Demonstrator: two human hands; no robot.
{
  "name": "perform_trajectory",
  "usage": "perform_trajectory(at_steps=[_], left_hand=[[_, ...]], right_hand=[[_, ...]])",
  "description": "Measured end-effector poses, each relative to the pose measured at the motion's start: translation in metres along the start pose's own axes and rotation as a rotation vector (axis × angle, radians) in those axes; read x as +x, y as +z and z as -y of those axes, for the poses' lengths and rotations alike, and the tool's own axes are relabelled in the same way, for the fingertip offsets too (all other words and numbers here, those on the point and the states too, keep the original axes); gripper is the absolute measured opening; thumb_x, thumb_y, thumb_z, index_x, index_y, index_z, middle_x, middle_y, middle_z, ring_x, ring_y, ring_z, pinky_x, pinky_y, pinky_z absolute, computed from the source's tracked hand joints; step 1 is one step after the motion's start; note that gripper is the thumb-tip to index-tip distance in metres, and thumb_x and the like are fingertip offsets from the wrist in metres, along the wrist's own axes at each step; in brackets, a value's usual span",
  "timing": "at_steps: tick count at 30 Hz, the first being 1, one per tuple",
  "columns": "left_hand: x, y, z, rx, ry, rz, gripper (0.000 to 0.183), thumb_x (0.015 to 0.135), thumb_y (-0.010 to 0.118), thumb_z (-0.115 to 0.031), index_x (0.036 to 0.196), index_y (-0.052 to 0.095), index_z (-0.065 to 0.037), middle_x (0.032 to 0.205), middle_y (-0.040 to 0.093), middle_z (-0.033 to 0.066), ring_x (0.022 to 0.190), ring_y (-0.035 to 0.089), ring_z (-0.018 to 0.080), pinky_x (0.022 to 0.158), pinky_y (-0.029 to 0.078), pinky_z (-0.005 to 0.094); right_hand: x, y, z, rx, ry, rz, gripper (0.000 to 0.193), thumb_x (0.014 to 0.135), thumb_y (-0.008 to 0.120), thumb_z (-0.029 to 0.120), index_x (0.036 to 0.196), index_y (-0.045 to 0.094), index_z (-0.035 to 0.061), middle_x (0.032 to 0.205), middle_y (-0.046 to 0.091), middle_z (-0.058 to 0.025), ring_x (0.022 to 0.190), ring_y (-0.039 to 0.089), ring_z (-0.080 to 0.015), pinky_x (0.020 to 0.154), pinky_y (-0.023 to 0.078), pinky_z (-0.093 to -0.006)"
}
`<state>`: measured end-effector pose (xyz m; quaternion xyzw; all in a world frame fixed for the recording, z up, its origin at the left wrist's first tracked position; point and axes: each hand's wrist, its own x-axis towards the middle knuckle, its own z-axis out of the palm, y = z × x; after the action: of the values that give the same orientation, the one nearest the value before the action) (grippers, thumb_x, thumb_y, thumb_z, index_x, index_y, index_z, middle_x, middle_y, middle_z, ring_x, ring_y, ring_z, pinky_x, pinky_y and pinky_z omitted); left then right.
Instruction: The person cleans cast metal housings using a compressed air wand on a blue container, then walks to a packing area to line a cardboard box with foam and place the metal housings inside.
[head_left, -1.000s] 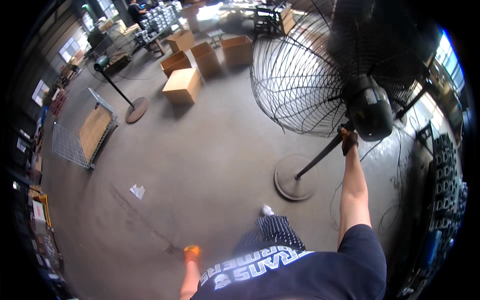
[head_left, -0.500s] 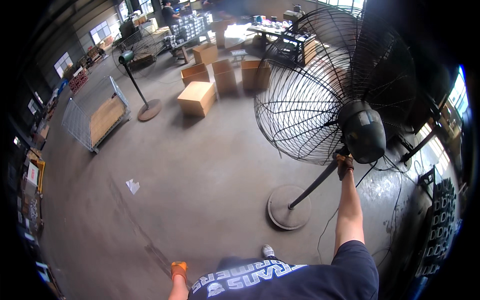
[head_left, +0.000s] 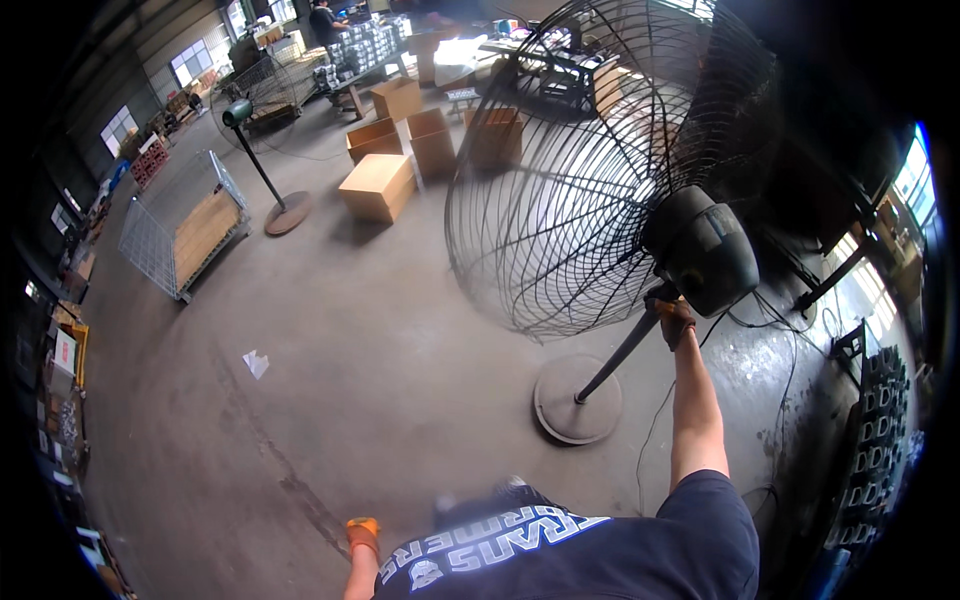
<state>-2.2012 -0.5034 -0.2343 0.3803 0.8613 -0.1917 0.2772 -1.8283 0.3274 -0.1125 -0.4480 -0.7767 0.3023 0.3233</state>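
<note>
A large black pedestal fan [head_left: 700,250] with a wide wire cage stands at my right. Just under its motor housing, my right hand [head_left: 677,325], in a brown and orange work glove, is closed around the top of the pole [head_left: 622,352]. The pole leans up from a round base [head_left: 578,405] on the floor. My left hand [head_left: 363,534], in an orange glove, hangs low by my side, away from any object. How its fingers are set is too small to make out.
Several cardboard boxes [head_left: 378,188] stand ahead, some open. Leftward are a second pedestal fan [head_left: 262,165] and a wire-sided cart [head_left: 205,230]. Cables [head_left: 655,430] trail over the floor behind the fan. Stacked metal parts [head_left: 872,460] are at far right; a person [head_left: 325,22] stands at a back table.
The fan's head and cage have shifted left and tilted, with my right hand still on the pole. The base looks nearly unmoved. My view has turned slightly, and my foot has slipped mostly behind my shirt.
</note>
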Motion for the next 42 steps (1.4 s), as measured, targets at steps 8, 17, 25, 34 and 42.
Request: perform_trajectory(at_steps=[8, 17, 25, 34, 42], left_hand=[[0.016, 0.03, 0.02, -1.545, -0.718, -0.19, 0.015, 0.082, 0.053, -0.017, 0.074, 0.064, -0.01, 0.069, 0.067, 0.0075, 0.06, 0.063, 0.0195, 0.053, 0.048, 0.0344], [0.008, -0.015, -0.01, -0.586, -0.313, -0.184, 0.02, 0.083, 0.051, -0.023, 0.076, 0.065, -0.01, 0.069, 0.068, 0.0042, 0.058, 0.063, 0.0181, 0.053, 0.047, 0.0321], [0.016, 0.027, -0.009, -0.904, -0.557, -0.058, 0.01, 0.08, 0.06, -0.022, 0.084, 0.067, -0.016, 0.082, 0.069, -0.0011, 0.073, 0.064, 0.0161, 0.067, 0.05, 0.03], [0.016, -0.012, -0.047, -1.311, -0.655, 0.055, 0.015, 0.086, 0.055, -0.025, 0.084, 0.067, -0.017, 0.081, 0.069, -0.0046, 0.076, 0.066, 0.0122, 0.068, 0.05, 0.0289], [0.038, 0.014, -0.02, -0.992, -0.548, -0.002, 0.016, 0.088, 0.05, -0.023, 0.096, 0.063, -0.021, 0.091, 0.067, -0.003, 0.085, 0.062, 0.0102, 0.076, 0.046, 0.0279]], right_hand=[[-0.046, -0.036, 0.098, 0.13, 0.089, 0.007, 0.028, 0.083, 0.06, 0.019, 0.107, 0.054, 0.0066, 0.096, 0.061, -0.0072, 0.088, 0.057, -0.0208, 0.078, 0.046, -0.0334], [-0.02, -0.036, 0.021, -0.647, -0.18, 0.069, 0.025, 0.092, 0.046, 0.03, 0.098, 0.059, 0.0093, 0.097, 0.064, -0.0114, 0.096, 0.06, -0.0262, 0.078, 0.045, -0.0352], [-0.033, -0.042, 0.082, -0.02, 0.017, 0.107, 0.02, 0.093, 0.048, 0.026, 0.098, 0.061, 0.0111, 0.098, 0.064, -0.0087, 0.093, 0.058, -0.0222, 0.08, 0.044, -0.0324], [-0.02, -0.048, -0.005, -0.189, -0.015, 0.063, 0.017, 0.084, 0.059, 0.018, 0.1, 0.063, 0.0139, 0.096, 0.064, -0.0078, 0.092, 0.059, -0.0202, 0.083, 0.044, -0.0322], [-0.05, -0.045, 0.047, -0.037, -0.017, -0.039, 0.02, 0.079, 0.059, 0.018, 0.093, 0.069, 0.0093, 0.098, 0.066, -0.0094, 0.097, 0.059, -0.0238, 0.085, 0.044, -0.0353]])
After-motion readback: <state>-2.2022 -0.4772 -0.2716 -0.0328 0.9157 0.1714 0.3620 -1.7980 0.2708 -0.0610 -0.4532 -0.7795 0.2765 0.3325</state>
